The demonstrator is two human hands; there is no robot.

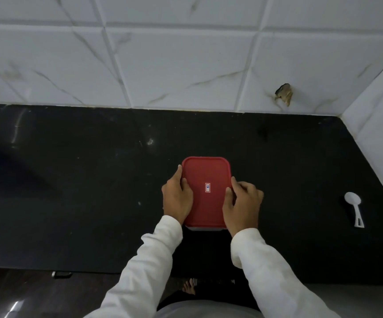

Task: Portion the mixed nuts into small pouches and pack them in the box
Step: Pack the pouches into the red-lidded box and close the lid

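Hidden/unclear: the body of the rectangular box [205, 229] is almost fully covered by its red plastic lid [205, 171]; only a grey sliver shows at the lid's near edge. Contents not visible. The small white label [207, 188] at lid centre has print too small to read reliably. Both palms are out of view, and the left hand's lower fingers disappear down the box side.

Left hand [177, 197]: laid along the lid's left edge, index finger stretched up the rim, thumb on the lid's margin, gripping that side. Right hand [243, 206]: fingers curled over the right edge, thumb on top of the lid, gripping it. White sleeves [268, 271] enter from bottom centre.

Box sits centre frame on the black stone countertop [82, 180], lid on, flat. Long axis runs bottom-to-top of the frame, toward the white marble-pattern tile wall [163, 65].

White plastic spoon [353, 207] lies at the right edge, well apart from the box, bowl toward the wall, handle toward the bottom of the frame. Chipped brown hole in a tile [284, 94], upper right.
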